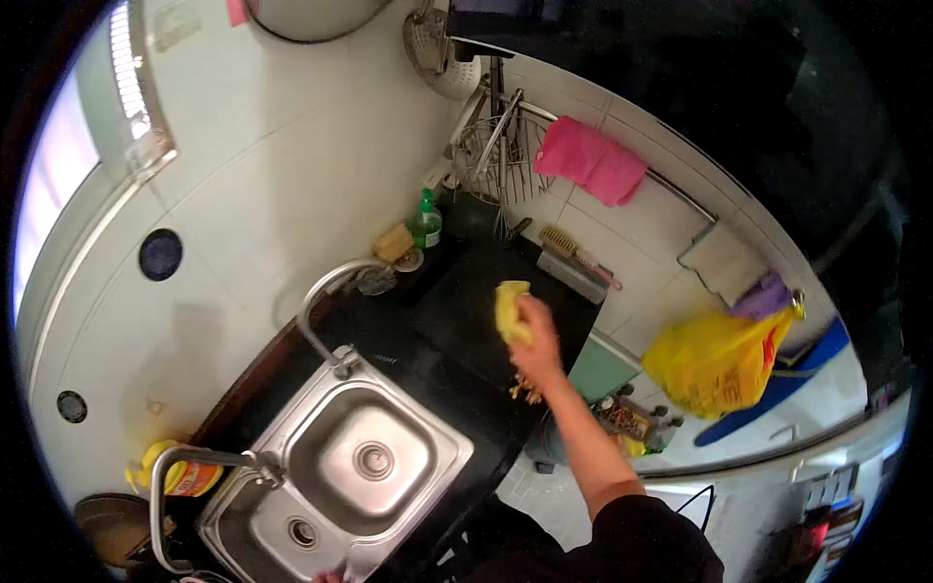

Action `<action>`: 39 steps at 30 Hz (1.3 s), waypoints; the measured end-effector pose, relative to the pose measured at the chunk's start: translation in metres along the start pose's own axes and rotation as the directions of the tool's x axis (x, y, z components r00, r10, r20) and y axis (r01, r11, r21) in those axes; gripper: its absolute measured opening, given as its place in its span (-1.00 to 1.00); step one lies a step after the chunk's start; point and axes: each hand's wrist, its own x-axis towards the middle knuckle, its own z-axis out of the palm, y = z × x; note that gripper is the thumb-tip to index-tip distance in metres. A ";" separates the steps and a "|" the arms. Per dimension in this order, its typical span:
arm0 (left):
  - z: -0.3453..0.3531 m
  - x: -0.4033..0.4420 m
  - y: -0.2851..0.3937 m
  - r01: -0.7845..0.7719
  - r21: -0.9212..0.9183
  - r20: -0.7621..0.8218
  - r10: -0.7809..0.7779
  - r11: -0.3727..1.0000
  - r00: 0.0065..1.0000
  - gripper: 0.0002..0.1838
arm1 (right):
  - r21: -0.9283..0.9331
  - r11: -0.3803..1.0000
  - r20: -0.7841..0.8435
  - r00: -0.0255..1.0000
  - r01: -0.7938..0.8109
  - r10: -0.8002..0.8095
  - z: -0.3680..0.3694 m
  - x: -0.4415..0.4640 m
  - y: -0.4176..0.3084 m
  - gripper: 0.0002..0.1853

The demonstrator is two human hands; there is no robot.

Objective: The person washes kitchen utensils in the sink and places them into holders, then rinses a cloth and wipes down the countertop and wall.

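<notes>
My right hand [537,342] reaches over the black countertop [457,316], its fingers closed on a yellow cloth [511,309]. The hand is a little blurred. Just below its wrist, a small pile of brown scraps [526,390] lies close to the counter's front edge. Of my left hand [328,577], only a bit shows at the bottom edge of the view, by the rim of the steel double sink [454,449]; its fingers are mostly cut off, so their state is unclear.
A curved faucet [309,309] rises beside the sink, and a second one [155,496] stands lower left. Along the wall are a green soap bottle [426,225], a sponge [394,242] and a brush [559,240]. A pink towel [590,160] and yellow bag [714,364] hang at right.
</notes>
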 end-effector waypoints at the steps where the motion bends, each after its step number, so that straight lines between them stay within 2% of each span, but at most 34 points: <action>1: 0.052 -0.007 0.021 0.038 0.044 0.193 -0.046 0.998 0.980 -0.54 | 0.063 0.998 0.101 0.995 0.002 -0.009 0.020 0.005 0.019 -0.37; 2: 0.111 0.010 0.019 -0.323 0.020 0.412 0.286 0.946 0.865 -0.75 | 0.038 0.998 0.224 0.973 0.044 -0.052 0.044 0.003 0.033 -0.36; 3: 0.168 0.011 0.029 -0.545 0.018 0.442 0.482 0.838 0.756 -0.88 | 0.005 0.985 0.446 0.881 0.175 -0.159 0.063 0.006 0.040 -0.39; 4: 0.224 -0.026 0.094 -0.636 0.153 0.503 0.495 0.756 0.709 -0.84 | -0.046 0.985 0.739 0.669 0.167 -0.079 0.072 0.022 0.031 -0.45; 5: 0.272 -0.022 0.107 -0.784 0.039 0.574 0.628 0.620 0.525 -0.80 | -0.140 0.915 0.738 0.656 0.379 -0.159 0.090 0.002 0.052 -0.55; 6: 0.317 -0.020 0.120 -0.885 -0.010 0.593 0.715 0.466 0.370 -0.75 | -0.083 0.908 0.746 0.630 0.412 -0.217 0.101 -0.002 0.073 -0.62; 8: 0.393 -0.025 0.150 -0.940 -0.012 0.599 0.755 0.340 0.265 -0.69 | -0.085 0.868 0.719 0.633 0.490 -0.287 0.101 0.014 0.092 -0.64; 9: 0.425 -0.021 0.156 -0.947 -0.018 0.615 0.751 0.320 0.242 -0.67 | -0.136 0.895 0.679 0.698 0.426 -0.229 0.096 0.021 0.111 -0.64; 10: 0.450 -0.018 0.158 -0.956 0.013 0.617 0.750 0.292 0.238 -0.65 | -0.187 0.916 0.631 0.758 0.355 -0.165 0.087 0.025 0.136 -0.63; 12: 0.485 -0.012 0.159 -0.961 0.040 0.618 0.749 0.275 0.240 -0.58 | -0.242 0.969 0.438 0.897 0.049 0.064 0.058 0.034 0.184 -0.65; 14: 0.505 -0.012 0.157 -0.948 0.277 0.642 0.704 0.159 0.305 -0.45 | -0.480 0.877 0.347 0.920 0.009 0.180 0.023 0.037 0.207 -0.67; 15: 0.513 -0.009 0.149 -0.927 0.341 0.686 0.632 0.158 0.360 -0.26 | -0.488 0.873 0.357 0.917 0.019 0.179 0.021 0.042 0.212 -0.67; 16: 0.516 -0.010 0.149 -0.924 0.342 0.683 0.630 0.173 0.370 -0.26 | -0.398 0.912 0.241 0.949 -0.094 0.203 0.018 0.057 0.202 -0.69; 17: 0.516 -0.013 0.150 -0.915 0.382 0.688 0.620 0.130 0.376 -0.23 | -0.288 0.937 0.127 0.962 -0.198 0.243 0.019 0.074 0.191 -0.71; 19: 0.514 -0.016 0.150 -0.899 0.429 0.697 0.602 0.085 0.390 -0.21 | -0.324 0.946 0.182 0.981 -0.006 0.068 0.032 0.118 0.179 -0.72; 20: 0.513 -0.015 0.151 -0.902 0.421 0.703 0.596 0.093 0.389 -0.19 | -0.475 0.877 0.240 0.969 0.069 0.054 0.053 0.123 0.223 -0.81; 22: 0.515 -0.014 0.152 -0.904 0.416 0.705 0.593 0.099 0.389 -0.18 | -0.460 0.887 0.229 0.970 0.035 0.081 0.089 0.133 0.302 -0.82; 24: 0.516 -0.016 0.151 -0.897 0.434 0.699 0.595 0.087 0.396 -0.16 | -0.646 0.756 0.332 0.854 -0.104 0.401 0.102 0.141 0.334 -0.70; 25: 0.515 -0.018 0.150 -0.897 0.433 0.706 0.588 0.083 0.395 -0.16 | -0.648 0.754 0.330 0.850 -0.112 0.410 0.096 0.138 0.333 -0.70; 27: 0.517 -0.020 0.154 -0.881 0.467 0.694 0.584 0.079 0.420 -0.16 | -0.680 0.653 0.664 0.657 0.333 0.357 0.079 0.142 0.320 -0.70; 28: 0.518 -0.021 0.155 -0.883 0.463 0.696 0.586 0.075 0.414 -0.16 | -0.684 0.652 0.659 0.661 0.329 0.358 0.071 0.142 0.313 -0.70; 30: 0.518 -0.022 0.154 -0.869 0.492 0.691 0.580 0.058 0.431 -0.16 | -0.709 0.678 0.640 0.584 0.196 0.500 0.052 0.135 0.291 -0.72; 31: 0.518 -0.022 0.153 -0.869 0.493 0.693 0.579 0.055 0.430 -0.16 | -0.664 0.744 0.616 0.616 0.072 0.491 0.036 0.139 0.258 -0.74; 32: 0.517 -0.022 0.153 -0.867 0.494 0.687 0.585 0.059 0.431 -0.16 | -0.664 0.745 0.616 0.614 0.068 0.494 0.032 0.135 0.250 -0.74; 34: 0.518 -0.024 0.153 -0.871 0.487 0.688 0.587 0.063 0.427 -0.16 | -0.647 0.756 0.470 0.729 -0.101 0.498 0.019 0.121 0.248 -0.77; 37: 0.518 -0.024 0.155 -0.868 0.491 0.682 0.586 0.076 0.437 -0.15 | -0.626 0.751 0.395 0.745 -0.211 0.538 0.002 0.104 0.253 -0.80; 38: 0.517 -0.025 0.154 -0.870 0.487 0.686 0.584 0.072 0.433 -0.15 | -0.627 0.748 0.390 0.744 -0.216 0.542 -0.004 0.096 0.255 -0.80; 39: 0.517 -0.025 0.154 -0.866 0.495 0.686 0.579 0.072 0.440 -0.17 | -0.645 0.751 0.417 0.761 -0.138 0.498 -0.012 0.088 0.256 -0.79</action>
